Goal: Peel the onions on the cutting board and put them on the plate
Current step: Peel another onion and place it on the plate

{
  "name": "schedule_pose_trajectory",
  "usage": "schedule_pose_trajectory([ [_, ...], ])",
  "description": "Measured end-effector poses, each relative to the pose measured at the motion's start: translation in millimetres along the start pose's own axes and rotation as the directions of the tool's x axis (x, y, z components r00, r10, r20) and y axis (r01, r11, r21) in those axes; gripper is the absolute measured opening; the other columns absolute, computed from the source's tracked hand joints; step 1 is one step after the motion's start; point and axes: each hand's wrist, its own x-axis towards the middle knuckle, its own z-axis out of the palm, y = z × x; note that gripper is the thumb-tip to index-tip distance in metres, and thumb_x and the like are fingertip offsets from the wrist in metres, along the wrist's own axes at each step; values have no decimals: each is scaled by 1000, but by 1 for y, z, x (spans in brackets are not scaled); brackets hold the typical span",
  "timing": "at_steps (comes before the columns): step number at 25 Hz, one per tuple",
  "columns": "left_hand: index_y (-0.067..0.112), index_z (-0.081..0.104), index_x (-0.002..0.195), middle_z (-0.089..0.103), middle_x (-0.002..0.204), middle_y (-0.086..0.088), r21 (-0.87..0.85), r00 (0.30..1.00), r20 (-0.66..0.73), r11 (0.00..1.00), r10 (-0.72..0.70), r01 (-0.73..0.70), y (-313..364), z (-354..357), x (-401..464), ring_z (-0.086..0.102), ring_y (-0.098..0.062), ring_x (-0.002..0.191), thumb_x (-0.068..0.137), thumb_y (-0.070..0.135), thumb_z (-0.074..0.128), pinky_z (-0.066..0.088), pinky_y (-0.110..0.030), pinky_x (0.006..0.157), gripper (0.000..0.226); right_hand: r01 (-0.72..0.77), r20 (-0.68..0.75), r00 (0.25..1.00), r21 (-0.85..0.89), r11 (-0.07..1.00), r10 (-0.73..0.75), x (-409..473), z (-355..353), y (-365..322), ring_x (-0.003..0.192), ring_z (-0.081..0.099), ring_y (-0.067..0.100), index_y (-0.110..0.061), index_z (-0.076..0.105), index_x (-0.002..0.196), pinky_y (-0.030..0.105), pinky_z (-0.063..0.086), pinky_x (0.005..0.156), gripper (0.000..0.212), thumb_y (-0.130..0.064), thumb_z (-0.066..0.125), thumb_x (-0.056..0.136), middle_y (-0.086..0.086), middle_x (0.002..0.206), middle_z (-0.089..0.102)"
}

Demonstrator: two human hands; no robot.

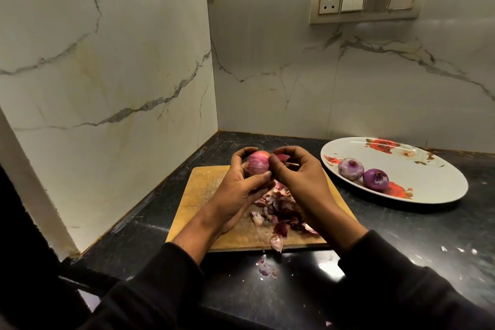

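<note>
Above the scuffed wooden cutting board (198, 195), the left hand (241, 190) is cupping a round pink onion (257, 167), fingers curled around it. The right hand (297, 177) is pinching a papery skin flap (281, 157). Two smooth purple peeled onions (363, 173) are sitting touching on the glossy oval floral plate (428, 182).

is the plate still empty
No, two peeled onions already lie side by side on the flowered plate, while the left hand holds a third over the cutting board.
</note>
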Motion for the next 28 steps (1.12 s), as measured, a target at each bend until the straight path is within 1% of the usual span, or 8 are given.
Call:
schedule_pose_trajectory([
  [5,25,47,133,55,133,-15,31,1000,5,1000,-2,2,-2,0,0,65,-34,118,91,-10,60,53,-48,101,57,54,-72,996,-22,998,-55,5,-6,4,84,73,24,-13,75,87,51,61,78,13,-23,81,82,5,84,75],
  [7,22,48,137,54,136,-16,7,1000,15,1000,-13,13,-1,0,0,66,-31,116,91,-9,61,54,-45,101,57,143,-109,982,-133,981,-158,4,-4,7,80,72,20,-14,73,86,48,61,73,9,-21,78,85,3,82,73],
  [10,14,53,135,58,133,-23,-7,999,1,999,-32,32,1,1,-1,68,-25,104,89,3,66,57,-40,97,49,304,-107,925,-365,880,-364,-2,1,9,78,65,8,-14,69,87,33,57,68,7,-19,73,90,-2,83,68],
  [15,8,56,133,61,132,-24,-21,1000,5,999,-27,27,1,0,0,62,-34,114,88,14,67,50,-49,106,47,368,-88,886,-463,807,-455,-3,2,7,78,61,11,-12,65,91,25,53,65,6,-14,71,91,1,84,63],
  [18,8,54,135,62,132,-23,-25,1000,8,999,-24,24,1,-1,-1,63,-33,115,88,13,67,52,-46,104,49,370,-86,882,-482,794,-463,-2,2,7,77,61,11,-12,64,91,24,53,64,7,-14,71,91,1,84,63],
  [21,8,53,135,62,131,-22,-22,1000,14,999,-27,28,0,0,-1,65,-28,107,92,10,64,53,-44,102,45,341,-108,889,-490,802,-444,1,2,9,76,61,10,-16,62,90,22,52,63,8,-15,70,91,-1,82,64],
  [25,9,55,131,63,126,-21,-42,1000,-3,999,-30,30,0,0,0,66,-22,97,86,13,67,53,-45,102,47,272,-105,938,-367,889,-330,2,1,10,85,66,2,-15,67,105,21,56,72,14,-18,70,92,-5,91,69],
  [28,11,58,127,63,129,-22,-48,1000,-3,998,-30,30,0,0,1,66,-29,108,83,14,67,51,-48,104,45,191,-56,977,-213,958,-207,6,-3,12,87,72,10,-17,73,103,36,62,78,14,-18,73,89,-1,92,75],
])
